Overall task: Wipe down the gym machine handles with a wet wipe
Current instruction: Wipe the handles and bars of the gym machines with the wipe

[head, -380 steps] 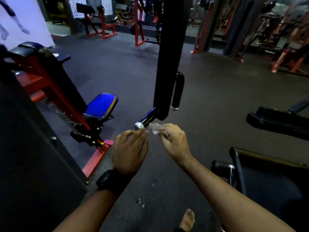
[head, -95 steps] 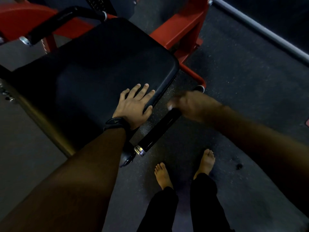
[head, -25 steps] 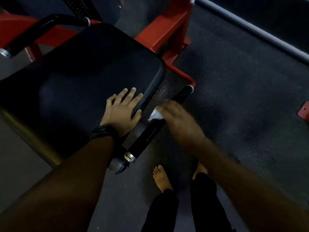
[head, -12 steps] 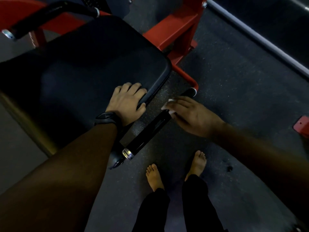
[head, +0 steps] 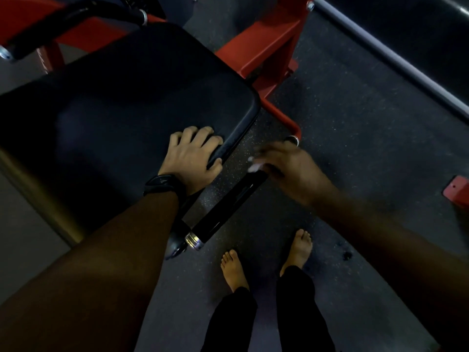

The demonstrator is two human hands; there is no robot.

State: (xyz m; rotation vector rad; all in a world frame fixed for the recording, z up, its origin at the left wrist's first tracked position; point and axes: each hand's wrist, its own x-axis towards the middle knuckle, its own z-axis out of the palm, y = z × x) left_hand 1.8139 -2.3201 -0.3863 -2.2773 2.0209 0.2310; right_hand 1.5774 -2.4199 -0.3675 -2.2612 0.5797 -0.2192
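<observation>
Your right hand point(head: 291, 168) is on the black handle point(head: 228, 207) that runs beside the right edge of the seat point(head: 127, 110), so you are mid-wipe on this bar. The hand is blurred, but a white scrap of the wet wipe point(head: 253, 166) shows at its fingertips. It seems to be pinched there and pressed onto the far part of the handle, a little short of the far end cap. The near stretch, down to the metal ring point(head: 194, 241), lies bare and glossy. You cannot tell from its shine whether it has been wiped, so I would count it as left to do.

Your left hand point(head: 193, 153) carries no wipe. It clasps the seat's right edge, fingers curled on top and thumb over the rim, just left of the handle, bracing you.

A second black handle point(head: 76, 19) sits at the far left, well apart from both hands. It probably needs its turn once this bar is covered end to end.
</observation>
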